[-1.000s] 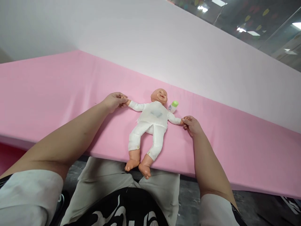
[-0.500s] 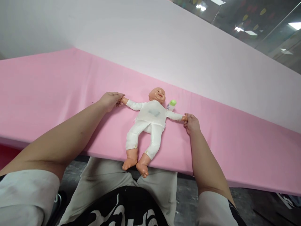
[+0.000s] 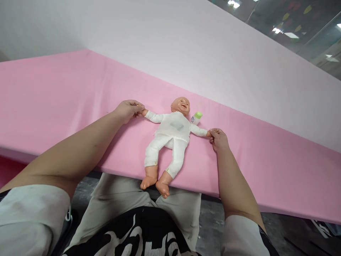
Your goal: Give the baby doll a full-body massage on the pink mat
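A baby doll (image 3: 176, 128) with a white cloth body lies face up on the pink padded table, its arms stretched out to both sides. My left hand (image 3: 130, 109) is closed on the doll's hand at the left of the view. On the other side, my right hand (image 3: 218, 138) pinches the doll's other hand between thumb and fingers. The doll's bare feet reach over the near edge of the table. Close to its head and shoulder lies a small white bottle (image 3: 196, 118) with a light green cap. My grip covers most of both doll hands.
The pink table (image 3: 266, 160) runs wide to both sides. Behind it rises a white wall (image 3: 160, 42), with a glass pane (image 3: 282, 28) at the upper right. My legs (image 3: 119, 192) are against the near edge, above a grey floor.
The view has shifted slightly, so the doll and bottle appear a little further right. Both hands keep hold of the doll's hands; its pose looks nearly the same.
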{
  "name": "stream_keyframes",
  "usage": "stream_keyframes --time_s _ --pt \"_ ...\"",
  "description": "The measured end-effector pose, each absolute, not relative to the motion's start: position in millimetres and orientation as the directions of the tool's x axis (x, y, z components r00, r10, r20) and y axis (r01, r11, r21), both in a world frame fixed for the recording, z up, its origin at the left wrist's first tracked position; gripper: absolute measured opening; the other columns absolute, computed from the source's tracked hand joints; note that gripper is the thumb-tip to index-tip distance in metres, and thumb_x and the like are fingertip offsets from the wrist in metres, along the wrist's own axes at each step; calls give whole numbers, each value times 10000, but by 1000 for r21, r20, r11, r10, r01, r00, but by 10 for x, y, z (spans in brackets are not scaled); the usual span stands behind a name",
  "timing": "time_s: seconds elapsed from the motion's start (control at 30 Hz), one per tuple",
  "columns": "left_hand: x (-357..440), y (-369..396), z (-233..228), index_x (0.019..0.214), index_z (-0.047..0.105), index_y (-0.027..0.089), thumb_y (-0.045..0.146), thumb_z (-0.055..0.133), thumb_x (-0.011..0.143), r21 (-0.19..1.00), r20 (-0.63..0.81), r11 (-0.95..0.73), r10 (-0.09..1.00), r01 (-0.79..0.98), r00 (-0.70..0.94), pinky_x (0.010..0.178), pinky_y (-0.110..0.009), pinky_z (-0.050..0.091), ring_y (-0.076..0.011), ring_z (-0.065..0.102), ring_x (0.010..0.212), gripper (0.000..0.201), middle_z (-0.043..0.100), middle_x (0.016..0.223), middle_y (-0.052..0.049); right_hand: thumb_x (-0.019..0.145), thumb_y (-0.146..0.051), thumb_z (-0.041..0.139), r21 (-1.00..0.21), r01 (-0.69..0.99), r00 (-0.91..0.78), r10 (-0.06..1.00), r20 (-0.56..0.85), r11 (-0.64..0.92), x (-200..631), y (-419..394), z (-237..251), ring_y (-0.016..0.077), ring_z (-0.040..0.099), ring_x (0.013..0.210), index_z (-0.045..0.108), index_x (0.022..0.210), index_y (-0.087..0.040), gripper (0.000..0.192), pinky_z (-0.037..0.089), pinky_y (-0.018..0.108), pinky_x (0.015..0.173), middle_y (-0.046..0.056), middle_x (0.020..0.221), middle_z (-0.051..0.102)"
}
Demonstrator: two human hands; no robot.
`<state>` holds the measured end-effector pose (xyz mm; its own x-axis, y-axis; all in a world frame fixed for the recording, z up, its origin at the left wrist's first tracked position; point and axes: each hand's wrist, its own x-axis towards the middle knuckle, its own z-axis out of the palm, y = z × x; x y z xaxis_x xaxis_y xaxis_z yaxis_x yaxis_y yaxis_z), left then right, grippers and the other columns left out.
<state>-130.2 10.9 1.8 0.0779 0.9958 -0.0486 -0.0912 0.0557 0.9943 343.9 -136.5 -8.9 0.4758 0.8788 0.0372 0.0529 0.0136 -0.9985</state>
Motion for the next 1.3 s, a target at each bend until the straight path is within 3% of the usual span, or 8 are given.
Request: stream_keyframes --time_s 0.23,0.47,0.6,0.7,0.83,0.93,1.1,1.3 --pt "-1263 99 33 818 778 153 196 828 774 993 -71 75 997 -92 39 549 -303 540 -167 639 553 80 734 734 -107 807 -712 786 -995 95 495 869 22 -29 3413 -1363 -100 62 335 373 563 777 -241 521 249 207 319 -55 543 529" --pt "-1266 127 45 894 732 139 96 789 756 985 -121 130 989 -109 83 623 -326 586 -174 668 580 156 714 744 -85 828 -460 781 -1000 1 561 828 -9 -12 3414 -1294 -121 78 426 408 560 1088 -301 376 329 174 381 -86 619 597" --pt "-1265 126 38 1028 718 128 44 783 723 976 -115 131 989 -176 96 602 -277 561 -149 650 586 324 700 747 -54 709 -360 864 -977 -208 510 858 -63 52 3358 -1298 -53 72 501 483 595 1052 -271 445 405 170 438 -77 673 623" --pt "-1237 102 1 996 731 126 54 823 686 950 -89 144 975 -276 202 688 -257 587 -151 698 718 332 743 877 -81 654 -352 915 -941 -326 411 910 -52 93 3240 -1299 -30 58 528 530 649 1061 -248 497 452 158 474 -65 740 645" --pt "-1155 81 -37 929 746 142 165 877 711 960 -94 167 948 -224 303 696 -248 596 -142 677 725 256 753 896 -79 627 -328 945 -957 -287 362 929 -75 35 3026 -1271 -89 68 525 522 649 1102 -241 567 432 148 444 -75 697 619" --pt "-1070 127 10 864 708 150 215 860 775 967 -165 205 956 -151 242 593 -235 571 -137 641 627 188 730 797 -74 652 -357 928 -980 -199 392 917 -71 9 2924 -1233 -132 71 495 496 617 1072 -235 537 375 140 399 -84 654 588" --pt "-925 248 138 786 607 165 211 794 857 924 -365 371 928 -93 79 469 -232 517 -129 570 480 206 651 640 -57 739 -374 851 -981 -189 475 869 -136 -50 2890 -1127 -111 81 469 441 563 1009 -236 418 290 140 338 -93 591 541" --pt "-914 203 36 770 546 184 184 871 748 956 -207 209 978 -208 34 503 -220 513 -110 566 519 326 636 665 -22 802 -353 799 -975 -216 519 840 -157 -49 2888 -1067 -139 88 549 485 529 1026 -249 365 446 147 411 -85 635 584"
